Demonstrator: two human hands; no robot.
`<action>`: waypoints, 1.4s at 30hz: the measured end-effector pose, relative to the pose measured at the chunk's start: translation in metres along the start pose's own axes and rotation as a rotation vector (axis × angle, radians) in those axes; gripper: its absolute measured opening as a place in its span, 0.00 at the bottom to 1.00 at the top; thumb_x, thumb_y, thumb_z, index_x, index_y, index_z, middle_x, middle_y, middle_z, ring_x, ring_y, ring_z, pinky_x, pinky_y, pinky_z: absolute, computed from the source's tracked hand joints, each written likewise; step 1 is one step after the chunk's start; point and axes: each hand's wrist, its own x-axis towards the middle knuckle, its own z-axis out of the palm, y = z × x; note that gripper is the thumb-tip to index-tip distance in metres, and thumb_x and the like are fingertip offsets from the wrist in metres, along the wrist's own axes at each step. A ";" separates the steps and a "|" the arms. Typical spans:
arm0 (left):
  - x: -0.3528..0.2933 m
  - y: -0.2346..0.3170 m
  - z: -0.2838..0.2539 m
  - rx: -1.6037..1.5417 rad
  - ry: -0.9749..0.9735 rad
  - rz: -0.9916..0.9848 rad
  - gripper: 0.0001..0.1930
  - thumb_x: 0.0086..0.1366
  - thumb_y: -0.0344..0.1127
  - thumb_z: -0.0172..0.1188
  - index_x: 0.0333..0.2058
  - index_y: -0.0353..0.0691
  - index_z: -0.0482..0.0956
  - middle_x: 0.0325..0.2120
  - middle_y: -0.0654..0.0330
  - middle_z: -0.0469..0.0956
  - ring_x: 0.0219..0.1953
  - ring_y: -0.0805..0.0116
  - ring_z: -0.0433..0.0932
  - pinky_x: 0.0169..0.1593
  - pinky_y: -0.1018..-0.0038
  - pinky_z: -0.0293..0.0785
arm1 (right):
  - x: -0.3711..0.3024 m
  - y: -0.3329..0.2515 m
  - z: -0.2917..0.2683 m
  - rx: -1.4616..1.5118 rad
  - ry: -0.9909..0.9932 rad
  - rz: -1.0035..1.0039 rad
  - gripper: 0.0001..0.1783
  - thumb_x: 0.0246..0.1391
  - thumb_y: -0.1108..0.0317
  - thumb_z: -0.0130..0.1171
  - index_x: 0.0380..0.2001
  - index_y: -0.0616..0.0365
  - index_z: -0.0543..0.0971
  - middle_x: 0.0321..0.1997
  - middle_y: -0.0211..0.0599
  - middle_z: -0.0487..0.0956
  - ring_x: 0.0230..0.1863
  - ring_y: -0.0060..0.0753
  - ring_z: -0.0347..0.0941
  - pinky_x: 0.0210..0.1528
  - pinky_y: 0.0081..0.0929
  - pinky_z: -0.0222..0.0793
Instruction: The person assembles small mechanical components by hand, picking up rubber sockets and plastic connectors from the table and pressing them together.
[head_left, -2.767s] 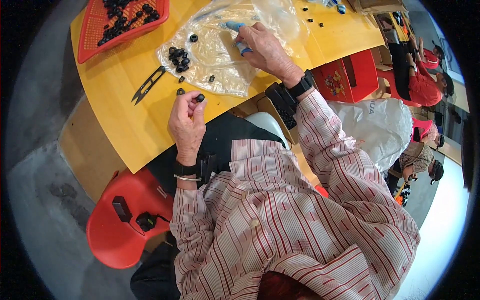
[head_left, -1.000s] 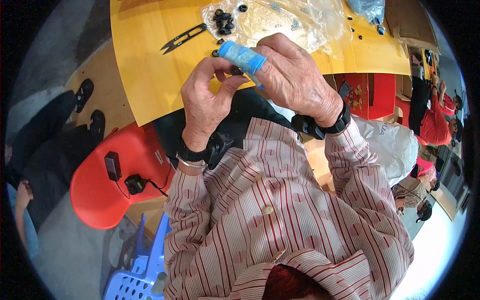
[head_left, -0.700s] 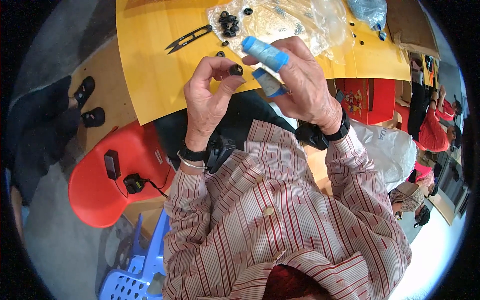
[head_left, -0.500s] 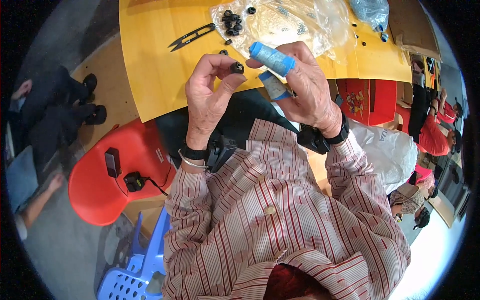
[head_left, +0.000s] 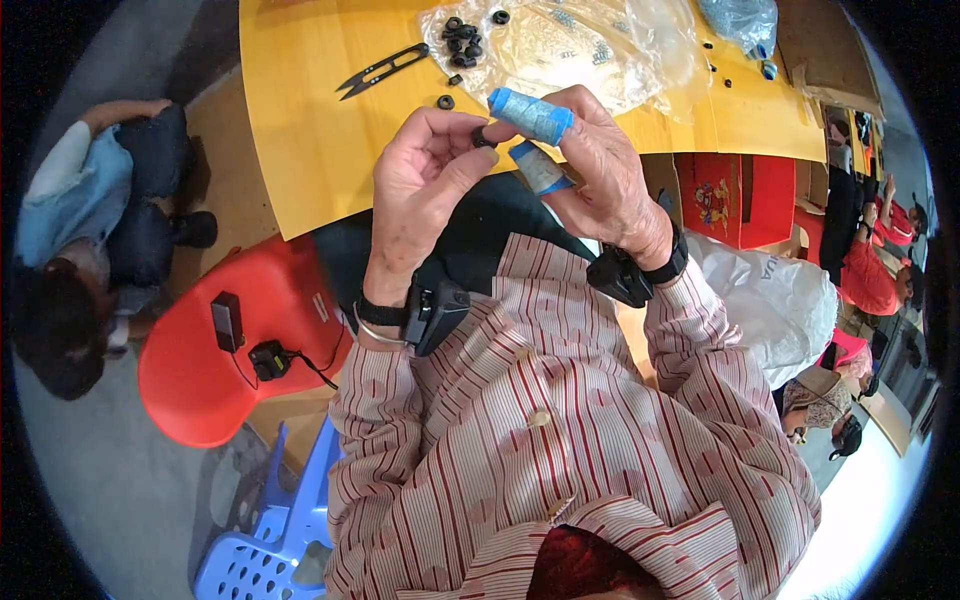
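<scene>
My left hand (head_left: 425,180) pinches a small black ring-like part (head_left: 483,137) between thumb and forefinger. From the right, my right hand (head_left: 605,175) meets it, with a bare fingertip touching the part. Blue-edged grey wraps cover two of the right fingers: an upper wrap (head_left: 530,115) and a lower wrap (head_left: 541,168). Whatever tiny thing the right fingertips may grip is hidden. Just beyond the hands, a single black ring (head_left: 445,102) lies on the yellow table (head_left: 310,130). A cluster of similar black parts (head_left: 462,42) sits at the edge of a clear plastic bag (head_left: 560,70) containing small metallic pieces.
Black thread snips (head_left: 384,70) rest on the table, left of the bag. A bluish plastic bag (head_left: 742,25) is at the far right. Beside me stand a red chair (head_left: 200,380) holding small black devices, a red box (head_left: 765,200) and a white sack (head_left: 770,310). Another person (head_left: 100,220) is at left.
My right hand has shifted left, bringing its fingertip against the black part. The part has turned, so its end no longer faces up. At left, the other person has leaned into view.
</scene>
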 end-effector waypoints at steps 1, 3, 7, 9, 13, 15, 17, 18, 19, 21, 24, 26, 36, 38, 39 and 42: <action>-0.001 0.000 0.000 -0.027 0.018 -0.047 0.10 0.58 0.20 0.55 0.40 0.31 0.69 0.37 0.56 0.78 0.35 0.78 0.74 0.40 0.83 0.72 | -0.001 -0.001 0.000 0.031 0.007 0.021 0.33 0.33 0.80 0.57 0.50 0.57 0.70 0.33 0.37 0.75 0.36 0.45 0.69 0.38 0.35 0.67; -0.002 -0.001 -0.003 0.015 -0.002 -0.038 0.10 0.59 0.20 0.54 0.40 0.31 0.69 0.37 0.56 0.78 0.35 0.78 0.74 0.40 0.83 0.71 | -0.003 -0.003 0.000 0.057 0.018 0.040 0.32 0.36 0.80 0.57 0.52 0.57 0.70 0.34 0.37 0.76 0.36 0.45 0.69 0.38 0.34 0.67; -0.009 -0.009 -0.007 0.048 -0.014 -0.097 0.10 0.59 0.20 0.53 0.40 0.32 0.70 0.35 0.58 0.78 0.33 0.79 0.73 0.38 0.83 0.70 | -0.009 -0.013 0.005 0.178 -0.018 0.165 0.30 0.39 0.79 0.56 0.51 0.57 0.70 0.35 0.39 0.75 0.36 0.45 0.68 0.40 0.34 0.66; -0.015 -0.013 -0.011 0.074 -0.026 -0.119 0.10 0.59 0.20 0.54 0.40 0.32 0.70 0.35 0.59 0.78 0.33 0.79 0.73 0.39 0.84 0.69 | -0.017 -0.012 0.008 0.190 -0.038 0.187 0.29 0.39 0.79 0.56 0.51 0.58 0.71 0.35 0.39 0.74 0.37 0.44 0.68 0.41 0.34 0.65; -0.019 -0.017 -0.011 0.182 0.009 -0.164 0.09 0.58 0.21 0.55 0.39 0.32 0.71 0.32 0.62 0.75 0.32 0.80 0.71 0.39 0.85 0.68 | -0.020 -0.005 0.003 0.209 -0.076 0.200 0.24 0.44 0.75 0.56 0.49 0.58 0.72 0.35 0.39 0.74 0.37 0.42 0.68 0.42 0.34 0.65; -0.021 -0.018 -0.014 0.226 0.030 -0.151 0.09 0.58 0.21 0.55 0.38 0.32 0.71 0.31 0.63 0.74 0.32 0.81 0.71 0.40 0.85 0.68 | -0.018 0.002 -0.003 0.191 -0.029 0.287 0.20 0.49 0.72 0.55 0.48 0.57 0.73 0.35 0.37 0.76 0.37 0.37 0.69 0.41 0.31 0.67; -0.022 -0.018 -0.018 0.272 0.053 -0.136 0.08 0.57 0.20 0.55 0.37 0.32 0.71 0.30 0.64 0.73 0.32 0.81 0.70 0.40 0.86 0.68 | -0.018 0.017 -0.007 0.119 0.008 0.453 0.19 0.49 0.72 0.56 0.47 0.58 0.73 0.34 0.37 0.76 0.37 0.36 0.69 0.39 0.30 0.70; -0.020 -0.017 -0.017 0.255 0.073 -0.133 0.08 0.57 0.20 0.55 0.36 0.33 0.71 0.30 0.65 0.72 0.32 0.81 0.70 0.40 0.86 0.68 | -0.020 0.030 -0.009 0.080 0.056 0.492 0.18 0.48 0.73 0.56 0.45 0.59 0.74 0.34 0.37 0.76 0.37 0.36 0.70 0.38 0.30 0.70; -0.018 -0.016 -0.016 0.238 0.093 -0.130 0.08 0.57 0.20 0.55 0.36 0.33 0.71 0.29 0.66 0.71 0.32 0.81 0.70 0.40 0.86 0.68 | -0.023 0.046 -0.012 -0.085 -0.010 0.434 0.15 0.45 0.76 0.55 0.40 0.59 0.74 0.34 0.38 0.75 0.38 0.39 0.69 0.39 0.32 0.70; -0.018 -0.016 -0.016 0.238 0.098 -0.128 0.08 0.57 0.20 0.55 0.36 0.33 0.71 0.29 0.65 0.71 0.32 0.81 0.70 0.40 0.86 0.68 | -0.024 0.061 -0.007 -0.112 -0.036 0.387 0.15 0.43 0.78 0.55 0.39 0.59 0.73 0.35 0.38 0.74 0.39 0.41 0.69 0.40 0.32 0.70; -0.020 -0.016 -0.020 0.246 0.119 -0.125 0.08 0.57 0.20 0.55 0.36 0.33 0.71 0.29 0.65 0.72 0.32 0.80 0.70 0.40 0.85 0.68 | -0.017 0.062 -0.002 -0.144 -0.098 0.249 0.21 0.35 0.81 0.55 0.39 0.58 0.71 0.35 0.37 0.72 0.41 0.44 0.68 0.42 0.31 0.69; -0.023 -0.014 -0.023 0.261 0.139 -0.116 0.08 0.57 0.20 0.55 0.36 0.33 0.71 0.29 0.65 0.72 0.32 0.80 0.70 0.41 0.85 0.68 | -0.004 0.055 0.002 -0.280 -0.249 0.127 0.23 0.33 0.80 0.55 0.39 0.57 0.71 0.34 0.37 0.72 0.41 0.43 0.68 0.42 0.32 0.69; -0.030 -0.023 -0.023 0.275 0.196 -0.087 0.07 0.55 0.24 0.59 0.33 0.35 0.72 0.27 0.66 0.73 0.30 0.81 0.72 0.36 0.83 0.69 | -0.004 0.049 0.009 -0.372 -0.383 0.074 0.15 0.37 0.77 0.52 0.35 0.61 0.71 0.29 0.39 0.69 0.34 0.42 0.68 0.37 0.33 0.68; -0.031 -0.021 -0.024 0.307 0.154 -0.113 0.09 0.56 0.21 0.56 0.36 0.35 0.71 0.28 0.67 0.72 0.31 0.82 0.71 0.37 0.86 0.67 | -0.004 0.051 0.010 -0.363 -0.350 0.036 0.15 0.36 0.78 0.53 0.34 0.61 0.70 0.29 0.39 0.69 0.33 0.42 0.67 0.36 0.33 0.68; -0.030 -0.021 -0.024 0.323 0.150 -0.106 0.08 0.56 0.21 0.57 0.36 0.35 0.71 0.28 0.68 0.72 0.31 0.83 0.71 0.37 0.86 0.68 | -0.005 0.052 0.011 -0.376 -0.333 0.066 0.17 0.35 0.78 0.54 0.35 0.61 0.70 0.30 0.40 0.69 0.34 0.42 0.67 0.37 0.33 0.68; -0.032 -0.019 -0.022 0.340 0.181 -0.109 0.08 0.55 0.26 0.60 0.33 0.34 0.72 0.25 0.66 0.74 0.28 0.82 0.71 0.34 0.84 0.68 | -0.008 0.049 0.013 -0.287 -0.250 0.140 0.20 0.35 0.78 0.55 0.39 0.62 0.71 0.31 0.40 0.70 0.36 0.44 0.68 0.37 0.34 0.68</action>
